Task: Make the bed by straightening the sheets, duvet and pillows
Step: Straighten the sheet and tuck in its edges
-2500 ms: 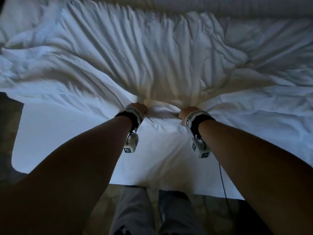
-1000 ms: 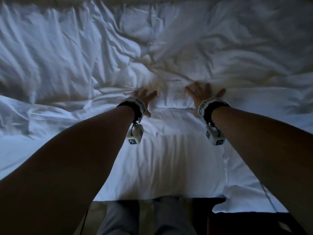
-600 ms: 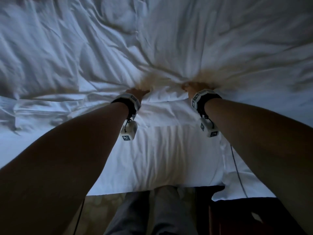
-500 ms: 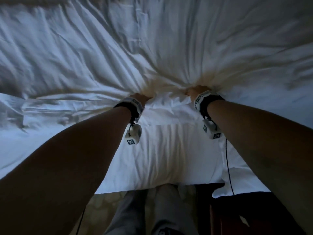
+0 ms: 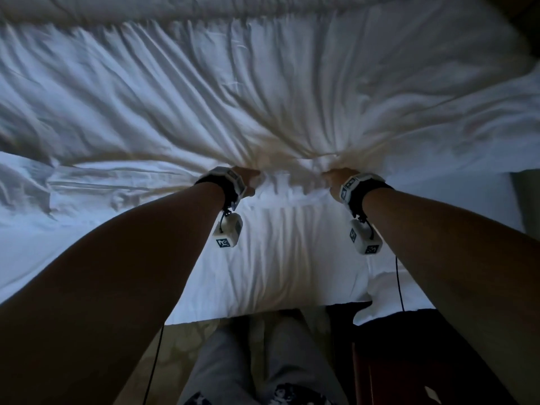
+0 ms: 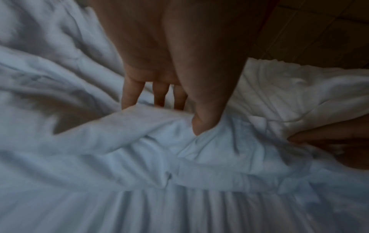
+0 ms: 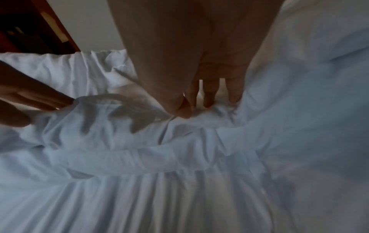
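A white duvet (image 5: 263, 83) covers the bed, its creases fanning out from my two hands. My left hand (image 5: 247, 178) grips its near edge, with the thumb (image 6: 201, 119) on top of a fold and the fingers (image 6: 131, 94) under it. A short way to its right, my right hand (image 5: 336, 176) pinches the same edge between thumb (image 7: 179, 108) and fingers (image 7: 209, 94). The stretch of duvet (image 7: 119, 126) between the hands is bunched. The smooth white sheet (image 5: 277, 258) lies below my wrists, down to the mattress edge.
I stand at the side of the bed, my legs in grey trousers (image 5: 248, 361) against the mattress. Dark wooden furniture (image 5: 423, 361) stands at the lower right. Patterned floor (image 5: 181, 340) shows at the lower left. Cables hang from both wrist cameras.
A second ago both hands lay open and flat on the duvet. They have since closed on its edge and drawn it toward me, pulling the folds taut.
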`<state>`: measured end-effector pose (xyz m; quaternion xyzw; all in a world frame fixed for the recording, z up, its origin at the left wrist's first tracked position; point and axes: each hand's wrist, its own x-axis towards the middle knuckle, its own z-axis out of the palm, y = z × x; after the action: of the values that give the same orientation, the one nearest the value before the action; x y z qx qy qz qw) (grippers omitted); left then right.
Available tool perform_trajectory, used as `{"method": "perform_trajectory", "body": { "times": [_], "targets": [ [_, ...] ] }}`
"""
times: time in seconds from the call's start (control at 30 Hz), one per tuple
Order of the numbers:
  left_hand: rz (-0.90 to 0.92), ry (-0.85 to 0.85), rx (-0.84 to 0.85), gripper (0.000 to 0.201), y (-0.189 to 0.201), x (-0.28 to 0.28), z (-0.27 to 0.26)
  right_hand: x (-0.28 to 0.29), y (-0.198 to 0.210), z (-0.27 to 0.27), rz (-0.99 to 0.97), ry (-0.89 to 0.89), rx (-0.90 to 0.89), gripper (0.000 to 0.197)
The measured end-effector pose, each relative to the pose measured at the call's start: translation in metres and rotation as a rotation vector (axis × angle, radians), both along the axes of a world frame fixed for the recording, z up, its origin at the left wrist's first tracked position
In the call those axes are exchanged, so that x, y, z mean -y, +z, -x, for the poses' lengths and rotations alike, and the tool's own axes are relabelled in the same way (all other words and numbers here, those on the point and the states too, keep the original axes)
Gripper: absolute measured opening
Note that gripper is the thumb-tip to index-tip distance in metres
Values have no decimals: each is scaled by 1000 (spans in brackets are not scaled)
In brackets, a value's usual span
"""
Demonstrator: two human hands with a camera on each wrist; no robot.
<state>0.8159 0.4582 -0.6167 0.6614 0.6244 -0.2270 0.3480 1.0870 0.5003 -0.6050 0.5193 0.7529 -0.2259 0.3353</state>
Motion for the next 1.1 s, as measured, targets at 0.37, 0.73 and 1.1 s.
{"method": "perform_trajectory", "body": {
  "times": [0.37,0.73,1.1],
  "targets": [
    [-162,53,183,66,66,-79,-81,-36,57,-61,-109,-160,-69,51],
    [-162,-41,339,66,87,-141,-211,-60,105,-160,-321,-233,10,55],
    [-128,-25,108,90,54,-222,-354,-164,75,-290,-269,-496,-55,78]
  ]
}}
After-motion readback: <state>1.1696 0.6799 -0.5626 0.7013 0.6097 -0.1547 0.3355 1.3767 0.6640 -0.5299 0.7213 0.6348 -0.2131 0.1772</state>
